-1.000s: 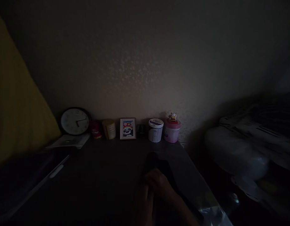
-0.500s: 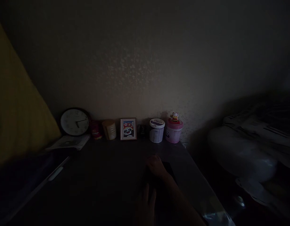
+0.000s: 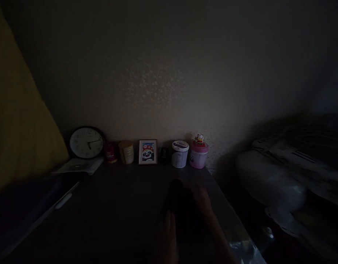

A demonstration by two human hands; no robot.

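Note:
A black object (image 3: 182,209), its kind lost in the gloom, lies on the dark table between my two hands. My left hand (image 3: 169,231) rests along its near left side, fingers stretched forward and open. At the far right side is my right hand (image 3: 203,198), on or against the object's edge. Its fingers are too dark and smeared to make out, so whether they grip the object does not show.
By the wall stand a clock (image 3: 86,143), a red container (image 3: 110,152), a tan container (image 3: 126,152), a framed panda picture (image 3: 148,152), a white tub (image 3: 180,156) and a pink tub (image 3: 198,157) topped by a figurine (image 3: 199,139). Bulky bags (image 3: 270,176) lie right of the table (image 3: 116,205).
My right hand has moved right from the top of the black object to its right side, uncovering its far end. My left hand stays near the left side. The view has shifted slightly.

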